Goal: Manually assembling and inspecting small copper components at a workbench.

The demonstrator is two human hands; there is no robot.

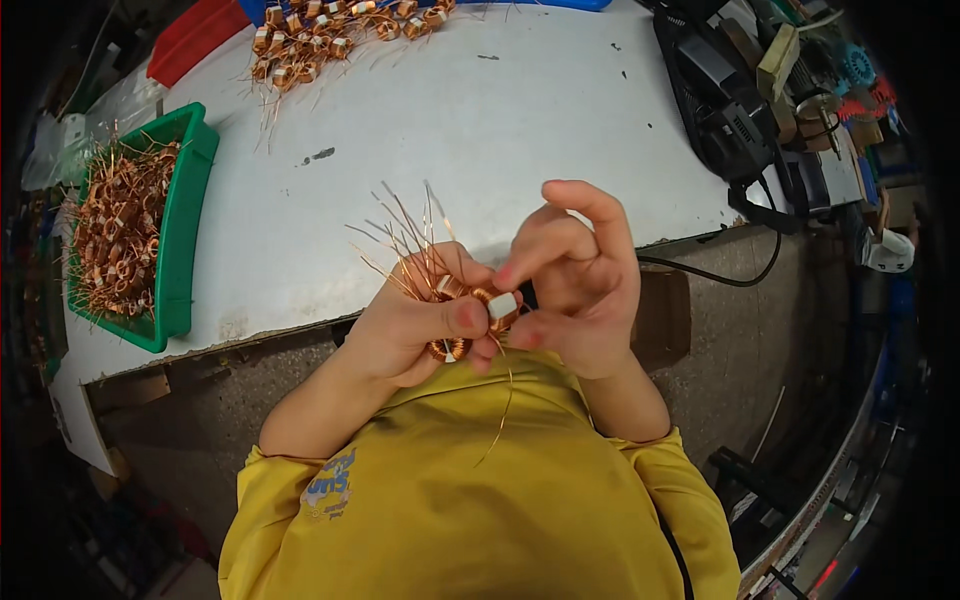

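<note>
Just in front of my yellow shirt, my left hand [405,325] is closed around several copper-wound ring coils. Their long wire leads fan up past the fingers, and one lead hangs down toward the shirt. The foremost ring coil [502,308] shows a white block on its face; another coil [449,350] peeks out under the left thumb. My right hand [590,290] bends its index finger and thumb around the foremost coil from the right, with its other fingers raised. Exactly where the right fingertips touch is partly hidden.
A green tray [197,215] full of similar coils stands on the white table [420,120] at left. More loose coils [320,40] lie at the far edge beside a red bin [195,40]. At far right sit a black device [725,110] with a cable and assorted tools.
</note>
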